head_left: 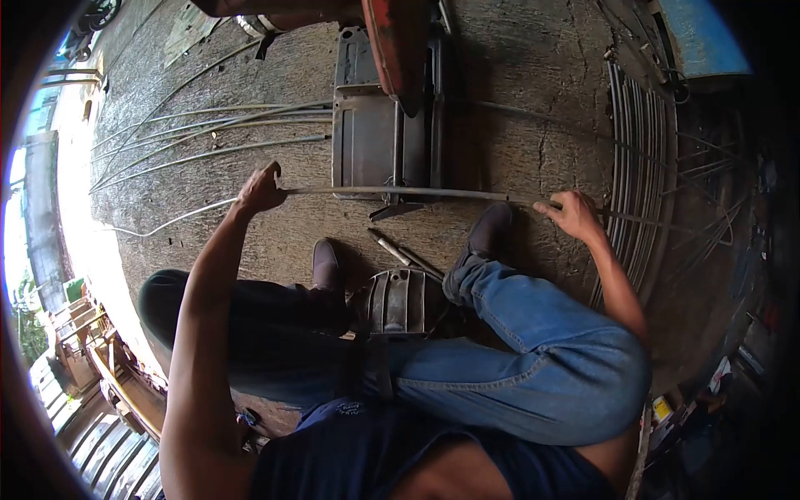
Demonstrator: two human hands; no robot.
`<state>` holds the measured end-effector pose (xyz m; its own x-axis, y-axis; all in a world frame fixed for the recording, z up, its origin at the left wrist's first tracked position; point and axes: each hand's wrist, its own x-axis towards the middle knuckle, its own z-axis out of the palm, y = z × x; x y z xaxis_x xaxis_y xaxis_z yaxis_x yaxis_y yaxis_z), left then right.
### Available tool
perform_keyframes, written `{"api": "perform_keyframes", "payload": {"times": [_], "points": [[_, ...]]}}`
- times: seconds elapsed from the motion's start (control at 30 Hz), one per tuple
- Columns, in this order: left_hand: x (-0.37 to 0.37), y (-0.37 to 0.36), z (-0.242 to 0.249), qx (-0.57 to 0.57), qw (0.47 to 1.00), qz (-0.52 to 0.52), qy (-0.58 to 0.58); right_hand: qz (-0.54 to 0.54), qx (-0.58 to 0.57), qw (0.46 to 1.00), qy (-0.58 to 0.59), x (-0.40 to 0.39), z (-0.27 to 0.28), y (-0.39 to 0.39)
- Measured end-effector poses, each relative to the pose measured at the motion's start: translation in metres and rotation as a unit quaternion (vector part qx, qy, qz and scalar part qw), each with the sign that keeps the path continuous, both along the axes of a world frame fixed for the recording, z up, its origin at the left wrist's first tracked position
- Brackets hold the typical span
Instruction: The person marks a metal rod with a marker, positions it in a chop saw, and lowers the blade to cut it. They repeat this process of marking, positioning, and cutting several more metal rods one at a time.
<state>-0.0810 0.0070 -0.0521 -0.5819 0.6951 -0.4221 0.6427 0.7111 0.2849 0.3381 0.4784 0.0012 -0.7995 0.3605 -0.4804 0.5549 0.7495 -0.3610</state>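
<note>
Rod (400, 192) in the head view crossed over the stand's (357, 157) near end, with the left hand's (263, 190) fingers wrapped around it; whether the right hand's (573, 214) bent fingers gripped its shaded stretch, I could not tell. Careful work probably called for level hands and an even, unhurried pull.
</note>
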Motion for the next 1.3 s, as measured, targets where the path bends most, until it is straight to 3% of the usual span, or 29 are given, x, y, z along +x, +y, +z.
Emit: {"api": "perform_keyframes", "payload": {"times": [0.03, 0.13, 0.23, 0.37, 0.47, 0.57, 0.63, 0.7, 0.77, 0.93, 1.03, 1.1, 1.17, 1.23, 1.3], "points": [[0.002, 0.0, 0.0, -0.061, 0.997, 0.027, -0.024, 0.001, -0.019, 0.999, -0.043, 0.002, 0.003, 0.0], [0.016, -0.017, -0.02, -0.061, 0.997, 0.042, -0.036, -0.002, -0.05, 0.995, -0.088, 0.011, -0.012, 0.001], [0.039, -0.022, -0.023, -0.069, 0.994, 0.063, -0.06, -0.028, -0.058, 0.997, -0.037, 0.027, -0.025, -0.005], [0.055, -0.027, -0.016, -0.089, 0.991, 0.07, -0.072, -0.027, -0.064, 0.995, -0.071, 0.031, -0.018, -0.004], [0.051, -0.031, -0.014, -0.068, 0.995, 0.036, -0.06, -0.022, -0.027, 0.999, -0.037, 0.024, 0.009, -0.006], [0.046, -0.022, 0.011, -0.066, 0.993, 0.066, -0.068, -0.002, 0.025, 0.998, -0.062, 0.015, 0.027, 0.002], [0.043, -0.02, 0.022, -0.049, 0.993, 0.062, -0.09, 0.0, 0.031, 0.997, 0.069, 0.016, 0.032, 0.008], [0.045, -0.026, 0.02, -0.019, 0.996, 0.029, -0.086, 0.005, 0.034, 0.998, 0.06, 0.01, 0.036, 0.016], [0.053, -0.031, 0.02, -0.037, 0.996, 0.026, -0.075, -0.101, -0.021, 0.992, -0.069, 0.004, 0.032, 0.024], [0.089, -0.042, -0.003, -0.07, 0.988, 0.047, -0.127, -0.064, -0.066, 0.987, -0.131, 0.022, -0.022, 0.034], [0.108, -0.062, -0.032, -0.042, 0.994, 0.017, -0.102, -0.064, -0.098, 0.981, -0.154, 0.023, -0.034, 0.033], [0.111, -0.054, -0.025, -0.058, 0.991, 0.029, -0.115, -0.047, -0.01, 0.991, -0.124, 0.003, -0.04, 0.033], [0.113, -0.047, -0.019, -0.074, 0.989, 0.045, -0.123, -0.04, 0.003, 0.999, 0.006, -0.036, -0.054, 0.041], [0.113, -0.044, -0.014, -0.075, 0.988, 0.05, -0.128, 0.047, 0.087, 0.981, 0.168, -0.072, -0.087, 0.06], [0.119, -0.044, -0.014, -0.071, 0.99, 0.055, -0.113, 0.074, 0.118, 0.98, 0.143, -0.099, -0.106, 0.082]]}}
